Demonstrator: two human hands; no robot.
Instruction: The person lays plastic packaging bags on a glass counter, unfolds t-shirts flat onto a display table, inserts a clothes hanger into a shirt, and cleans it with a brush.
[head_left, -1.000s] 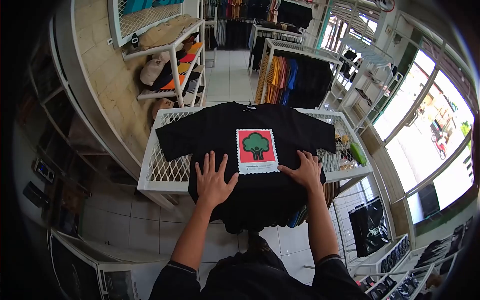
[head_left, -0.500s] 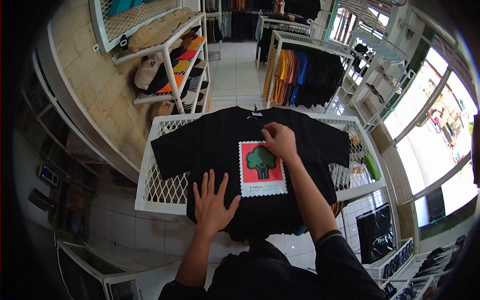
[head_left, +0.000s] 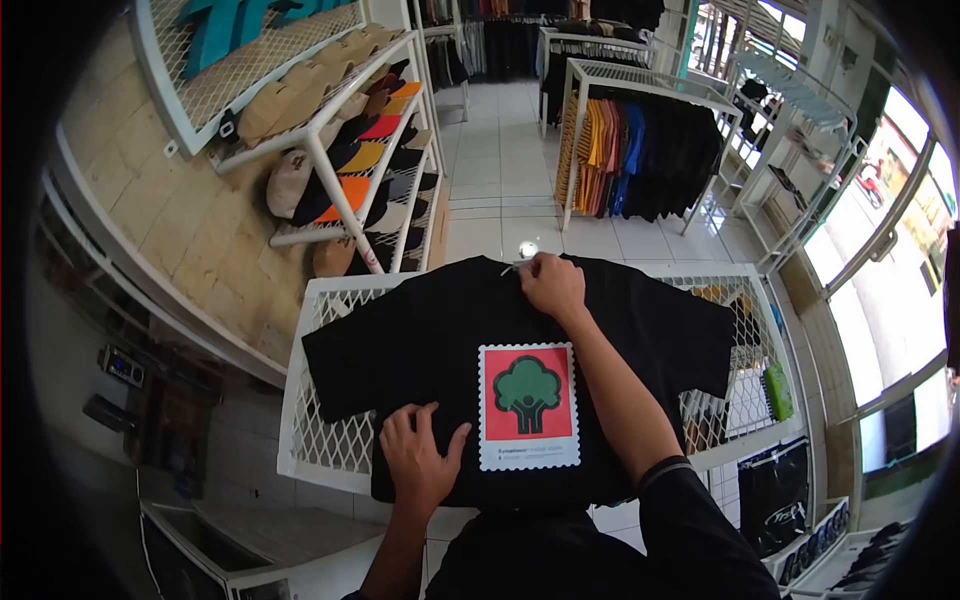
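A black T-shirt (head_left: 425, 325) lies spread face up across a white mesh-topped table, its collar toward the far edge. On its front is a red and white stamp-shaped print (head_left: 529, 407) with a green tree. My left hand (head_left: 421, 457) rests on the shirt left of the print, fingers apart and slightly bent. At the collar, my right hand (head_left: 554, 285) has its fingers closed on the neckline fabric; the fingertips are partly hidden. A pale label or tag shows just left of those fingers.
The white mesh table (head_left: 305, 440) shows at both sides of the shirt. A green packet (head_left: 777, 391) sits at its right end. Beyond are a cap shelf (head_left: 322, 150) on the left and a rack of shirts (head_left: 650, 150). A black bag (head_left: 773, 500) is at lower right.
My right hand has moved from the print's upper edge up to the collar. The left hand stays on the shirt, its fingers more bent. The view has tilted, so the table sits lower.
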